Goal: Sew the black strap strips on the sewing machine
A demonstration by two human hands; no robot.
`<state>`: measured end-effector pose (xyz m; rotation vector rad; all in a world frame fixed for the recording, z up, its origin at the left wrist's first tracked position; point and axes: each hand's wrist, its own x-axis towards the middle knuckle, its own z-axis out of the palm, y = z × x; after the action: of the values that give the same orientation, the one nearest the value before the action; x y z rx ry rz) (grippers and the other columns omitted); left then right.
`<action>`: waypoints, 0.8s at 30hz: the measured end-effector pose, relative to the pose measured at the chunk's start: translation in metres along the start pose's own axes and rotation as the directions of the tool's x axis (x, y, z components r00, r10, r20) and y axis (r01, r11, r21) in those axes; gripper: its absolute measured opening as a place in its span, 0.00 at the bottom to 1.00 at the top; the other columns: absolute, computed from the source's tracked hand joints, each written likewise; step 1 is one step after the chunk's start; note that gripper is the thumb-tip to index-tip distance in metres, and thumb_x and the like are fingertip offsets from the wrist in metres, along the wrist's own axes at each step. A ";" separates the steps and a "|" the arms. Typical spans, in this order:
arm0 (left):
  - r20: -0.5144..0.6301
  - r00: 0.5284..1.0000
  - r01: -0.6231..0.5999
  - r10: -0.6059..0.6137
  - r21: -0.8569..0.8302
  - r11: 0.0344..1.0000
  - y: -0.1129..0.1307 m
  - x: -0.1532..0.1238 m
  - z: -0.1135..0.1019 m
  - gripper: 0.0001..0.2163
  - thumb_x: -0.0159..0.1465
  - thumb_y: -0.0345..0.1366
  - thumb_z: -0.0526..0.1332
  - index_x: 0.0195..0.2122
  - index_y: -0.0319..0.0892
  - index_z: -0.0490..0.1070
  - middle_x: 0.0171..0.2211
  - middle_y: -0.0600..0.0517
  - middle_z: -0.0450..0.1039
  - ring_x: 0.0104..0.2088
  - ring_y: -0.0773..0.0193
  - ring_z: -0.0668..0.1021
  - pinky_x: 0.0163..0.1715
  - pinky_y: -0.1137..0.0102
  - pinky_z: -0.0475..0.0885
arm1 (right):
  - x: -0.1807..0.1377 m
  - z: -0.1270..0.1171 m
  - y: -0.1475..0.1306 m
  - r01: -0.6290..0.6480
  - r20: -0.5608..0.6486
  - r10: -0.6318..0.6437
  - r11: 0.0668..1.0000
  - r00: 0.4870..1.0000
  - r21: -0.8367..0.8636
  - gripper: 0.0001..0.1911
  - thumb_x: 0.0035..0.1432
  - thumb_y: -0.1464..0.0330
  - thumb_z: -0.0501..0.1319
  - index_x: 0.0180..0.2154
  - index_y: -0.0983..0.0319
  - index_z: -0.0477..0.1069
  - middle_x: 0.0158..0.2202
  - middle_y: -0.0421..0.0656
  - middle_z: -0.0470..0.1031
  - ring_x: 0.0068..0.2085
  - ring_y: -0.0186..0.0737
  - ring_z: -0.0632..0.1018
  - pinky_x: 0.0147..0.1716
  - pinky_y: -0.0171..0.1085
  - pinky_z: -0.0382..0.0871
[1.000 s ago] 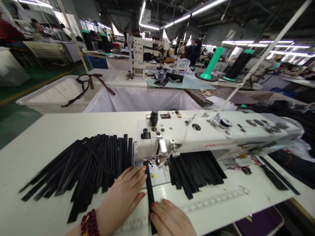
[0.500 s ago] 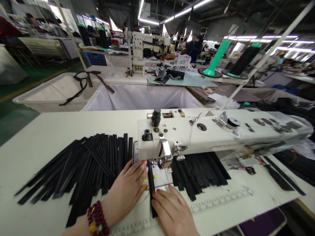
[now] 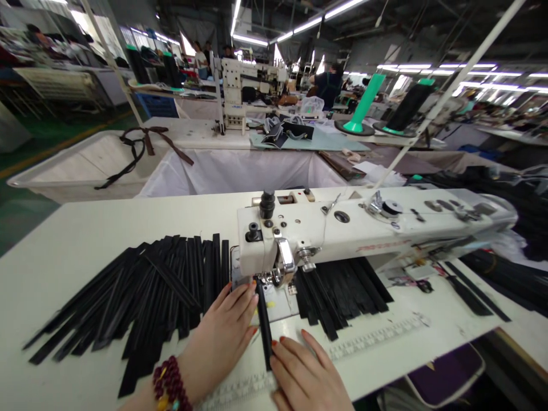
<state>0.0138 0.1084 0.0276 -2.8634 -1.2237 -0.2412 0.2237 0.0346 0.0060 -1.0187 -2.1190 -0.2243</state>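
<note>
A narrow black strip (image 3: 264, 328) lies lengthwise on the sewing machine's bed, its far end under the presser foot of the white sewing machine (image 3: 334, 234). My left hand (image 3: 226, 331), with a beaded bracelet on the wrist, rests flat to the left of the strip, fingers stretched toward the needle area. On the right, my right hand (image 3: 303, 371) lies palm down with fingers extended, its fingertips touching the strip's near right edge. Neither hand is closed around anything. The needle tip is hidden behind the machine head.
A fanned pile of black strips (image 3: 162, 285) covers the table on the left. More black strips (image 3: 342, 291) lie under the machine arm. A printed ruler scale (image 3: 377, 338) runs along the table. Behind stand a white-lined bin (image 3: 240, 171) and thread cones (image 3: 363, 105).
My right hand has shifted slightly toward me and right along the strip's near end. My left hand stays almost in place beside the needle area. The camera view has turned slightly.
</note>
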 end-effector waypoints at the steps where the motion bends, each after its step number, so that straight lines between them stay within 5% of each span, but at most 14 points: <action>1: -0.010 1.000 -0.022 0.022 0.013 1.000 0.002 -0.003 0.000 0.18 0.69 0.40 0.55 0.57 0.39 0.72 0.60 0.43 0.71 0.59 0.51 0.72 0.60 0.54 0.64 | -0.002 -0.001 -0.001 0.012 -0.012 -0.012 1.000 1.000 -0.015 0.13 0.70 0.67 0.54 0.39 0.61 0.76 0.39 0.41 0.82 0.44 0.37 0.80 0.68 0.42 0.50; 6: -0.061 0.996 -0.068 0.070 0.034 0.997 0.003 -0.007 0.000 0.18 0.68 0.39 0.58 0.57 0.38 0.72 0.60 0.42 0.72 0.59 0.51 0.72 0.61 0.55 0.64 | 0.000 -0.002 0.000 0.019 0.000 -0.019 0.999 1.000 -0.026 0.17 0.72 0.68 0.50 0.36 0.61 0.75 0.37 0.40 0.81 0.42 0.36 0.80 0.69 0.42 0.47; 14: -0.019 1.000 0.015 -0.016 -0.074 0.997 -0.010 0.008 0.002 0.18 0.72 0.42 0.53 0.55 0.41 0.73 0.55 0.44 0.75 0.57 0.53 0.72 0.62 0.55 0.63 | 0.017 -0.001 0.011 -0.013 0.117 0.010 1.000 0.993 0.025 0.14 0.73 0.68 0.52 0.40 0.62 0.75 0.41 0.41 0.80 0.47 0.38 0.78 0.69 0.42 0.46; 24: 0.032 0.997 0.074 -0.071 -0.112 0.991 -0.017 0.019 0.006 0.11 0.69 0.36 0.55 0.44 0.39 0.76 0.48 0.44 0.76 0.57 0.49 0.71 0.60 0.51 0.63 | 0.025 0.013 0.027 -0.050 0.262 0.037 0.998 0.964 0.044 0.10 0.70 0.73 0.54 0.45 0.64 0.73 0.45 0.45 0.77 0.50 0.43 0.74 0.66 0.48 0.49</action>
<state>0.0157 0.1342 0.0240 -2.9297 -1.3640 -0.2815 0.2262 0.0734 0.0108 -1.1149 -2.3217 -0.0143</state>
